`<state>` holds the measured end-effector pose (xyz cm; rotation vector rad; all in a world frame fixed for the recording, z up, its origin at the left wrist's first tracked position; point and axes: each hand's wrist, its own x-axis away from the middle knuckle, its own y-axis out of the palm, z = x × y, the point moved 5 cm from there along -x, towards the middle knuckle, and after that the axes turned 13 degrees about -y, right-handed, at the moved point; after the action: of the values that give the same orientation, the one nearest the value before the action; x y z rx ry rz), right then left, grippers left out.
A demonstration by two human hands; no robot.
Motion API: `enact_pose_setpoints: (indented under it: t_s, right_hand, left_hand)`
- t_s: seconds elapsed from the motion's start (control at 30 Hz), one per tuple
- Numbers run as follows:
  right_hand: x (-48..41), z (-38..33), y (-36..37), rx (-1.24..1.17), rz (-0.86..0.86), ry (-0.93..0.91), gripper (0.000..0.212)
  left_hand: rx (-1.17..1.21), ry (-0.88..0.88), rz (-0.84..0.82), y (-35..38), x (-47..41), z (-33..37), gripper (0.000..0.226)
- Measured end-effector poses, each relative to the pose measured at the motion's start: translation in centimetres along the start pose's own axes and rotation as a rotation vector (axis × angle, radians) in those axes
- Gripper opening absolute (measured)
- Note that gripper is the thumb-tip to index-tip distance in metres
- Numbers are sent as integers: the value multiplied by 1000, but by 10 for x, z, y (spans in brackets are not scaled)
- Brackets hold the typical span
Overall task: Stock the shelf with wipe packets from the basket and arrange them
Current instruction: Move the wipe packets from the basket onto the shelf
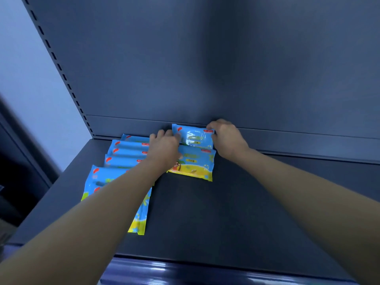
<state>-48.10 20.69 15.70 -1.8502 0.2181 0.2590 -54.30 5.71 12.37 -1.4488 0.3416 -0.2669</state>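
A blue wipe packet [194,136] stands tilted against the shelf's back panel. My left hand [164,148] grips its left end and my right hand [227,138] grips its right end. Just in front of it a second blue and yellow packet [197,165] lies flat on the dark shelf [236,212]. To the left, a row of several overlapping packets [123,159] runs from the back wall toward the front edge, partly hidden under my left forearm. The basket is out of view.
The shelf's back panel [205,68] rises behind the packets, with a slotted upright [61,73] at its left. A glossy blue front rail [185,272] marks the shelf edge. A pale wall stands at far left.
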Motion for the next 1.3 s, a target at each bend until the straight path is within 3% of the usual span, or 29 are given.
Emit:
enact_pose_setpoints:
  t_s: [0.13, 0.53, 0.87, 1.03, 1.3]
  right_hand:
    - [13, -6, -6, 16, -10, -25, 34]
    - [85, -42, -70, 126, 29, -143, 30]
    - [250, -59, -151, 254, 111, -323, 39]
    - [354, -42, -154, 251, 66, -331, 40]
    - [469, 5, -99, 242, -195, -260, 40]
  left_hand:
    - [-3, -1, 22, -2, 12, 3, 57]
    - [155, 53, 221, -73, 90, 38, 38]
    - [246, 158, 376, -126, 266, 127, 40]
    - [262, 193, 270, -92, 358, 178, 43]
    - [202, 155, -110, 16, 441, 218, 44]
